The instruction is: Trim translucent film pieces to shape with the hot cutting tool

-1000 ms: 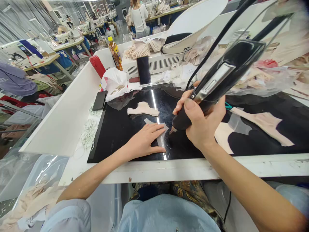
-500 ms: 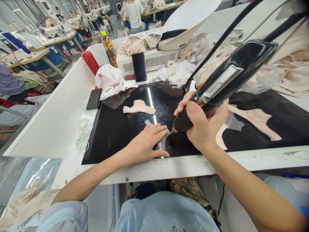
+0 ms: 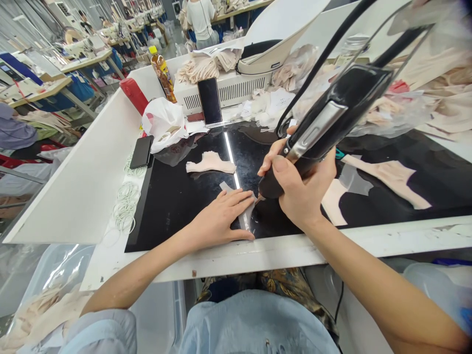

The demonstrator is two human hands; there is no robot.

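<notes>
My left hand [image 3: 223, 216] lies flat on a piece of translucent film [image 3: 246, 216], its fingers stretched out. The film rests on the black glossy work surface [image 3: 165, 206]. My right hand [image 3: 304, 189] is wrapped round a black corded hand tool [image 3: 334, 115] with a silver lever. The tool slants, and its narrow metal tip is down at the film's right edge, close to my left fingertips. Whether the tip touches the film I cannot tell. Beyond my left hand lies a beige fabric piece [image 3: 211, 162]. Right of my right hand are another beige piece [image 3: 394, 177] and more film [image 3: 356, 179].
Along the back stand an upright phone [image 3: 209, 101], a drink bottle [image 3: 162, 73] and a white vented box [image 3: 236, 93]. A white plastic bag [image 3: 164, 124], a second phone [image 3: 142, 152] and pale rings [image 3: 127, 206] sit left. The tool's black cable [image 3: 317, 66] runs upward.
The camera view has shifted slightly. The tool's tip is still at the film's right edge, and my left hand stays flat on the film. A small green thing shows beyond my right hand.
</notes>
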